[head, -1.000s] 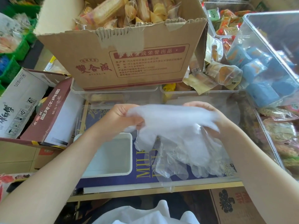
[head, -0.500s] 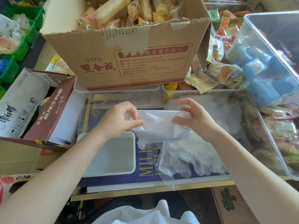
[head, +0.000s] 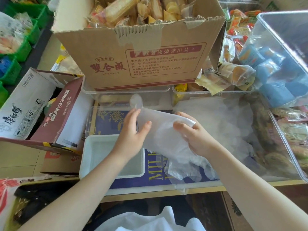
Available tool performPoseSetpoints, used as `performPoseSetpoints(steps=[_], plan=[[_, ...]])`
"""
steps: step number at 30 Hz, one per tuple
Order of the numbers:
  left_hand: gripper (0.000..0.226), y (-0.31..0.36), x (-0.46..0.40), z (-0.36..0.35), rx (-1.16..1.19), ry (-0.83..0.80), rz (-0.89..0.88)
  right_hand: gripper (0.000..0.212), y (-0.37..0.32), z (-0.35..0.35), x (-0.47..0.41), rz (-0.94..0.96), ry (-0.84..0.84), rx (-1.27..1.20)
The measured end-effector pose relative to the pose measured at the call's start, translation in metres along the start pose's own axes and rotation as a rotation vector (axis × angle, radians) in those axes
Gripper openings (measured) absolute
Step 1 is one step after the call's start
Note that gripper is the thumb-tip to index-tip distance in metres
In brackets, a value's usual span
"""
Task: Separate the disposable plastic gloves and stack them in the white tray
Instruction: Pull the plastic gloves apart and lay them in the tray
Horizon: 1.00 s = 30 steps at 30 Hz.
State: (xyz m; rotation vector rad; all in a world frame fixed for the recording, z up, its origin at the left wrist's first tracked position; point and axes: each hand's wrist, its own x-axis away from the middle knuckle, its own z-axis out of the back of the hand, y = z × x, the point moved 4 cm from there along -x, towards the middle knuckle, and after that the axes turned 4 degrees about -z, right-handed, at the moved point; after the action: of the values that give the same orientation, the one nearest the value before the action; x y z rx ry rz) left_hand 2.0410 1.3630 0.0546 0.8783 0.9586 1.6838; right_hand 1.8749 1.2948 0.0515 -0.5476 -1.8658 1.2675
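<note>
- A crowded stockroom counter, snack boxes behind.
- Your left hand [head: 133,135] and right hand [head: 195,137] both pinch the bunched gloves [head: 166,140], held above the counter just right of the white tray [head: 86,157].
- Slide thumbs apart gently; the film probably clings, so peel one layer only.

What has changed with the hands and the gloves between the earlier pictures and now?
The two hands came closer together, so the bunch of gloves that was spread wide a second ago is now gathered narrow between them. The left hand and the right hand both keep their grip; nothing was let go. The white tray stayed where it was, with no separated glove visible in it.
</note>
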Motion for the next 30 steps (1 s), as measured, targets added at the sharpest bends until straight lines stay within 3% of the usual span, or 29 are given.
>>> performPoseSetpoints(steps=[2,4,7,9,12,18,22,25,27,30], plan=[[0.062,0.004,0.006,-0.009,0.251,-0.089,0.079,0.035,0.002,-0.011,0.002,0.002,-0.077,-0.045],[0.062,0.004,0.006,-0.011,0.373,-0.127,0.1,0.024,0.0,-0.021,0.004,0.016,-0.169,-0.074],[0.071,-0.004,0.003,-0.006,0.461,-0.21,0.113,0.014,-0.002,-0.028,0.007,-0.008,-0.227,-0.145],[0.082,-0.01,0.004,-0.001,0.554,-0.256,0.141,0.024,-0.002,-0.03,0.006,-0.02,-0.228,-0.158],[0.078,-0.017,0.005,0.004,0.652,-0.305,0.135,0.036,-0.001,-0.035,0.003,-0.044,-0.223,-0.136],[0.076,-0.026,0.017,0.022,0.733,-0.449,0.095,0.014,0.01,-0.054,-0.001,-0.121,-0.267,-0.302],[0.097,-0.047,0.02,0.04,0.809,-0.421,0.185,0.017,0.017,-0.081,-0.002,-0.169,-0.328,-0.37],[0.092,-0.057,0.025,0.055,0.811,-0.295,0.234,0.012,0.022,-0.093,-0.01,-0.178,-0.304,-0.278],[0.086,-0.068,0.027,0.068,0.841,-0.161,0.239,0.012,0.023,-0.092,-0.017,-0.113,-0.217,-0.152],[0.062,-0.072,0.028,0.087,0.689,-0.018,0.153,0.023,0.02,-0.083,-0.021,0.005,-0.069,0.275]])
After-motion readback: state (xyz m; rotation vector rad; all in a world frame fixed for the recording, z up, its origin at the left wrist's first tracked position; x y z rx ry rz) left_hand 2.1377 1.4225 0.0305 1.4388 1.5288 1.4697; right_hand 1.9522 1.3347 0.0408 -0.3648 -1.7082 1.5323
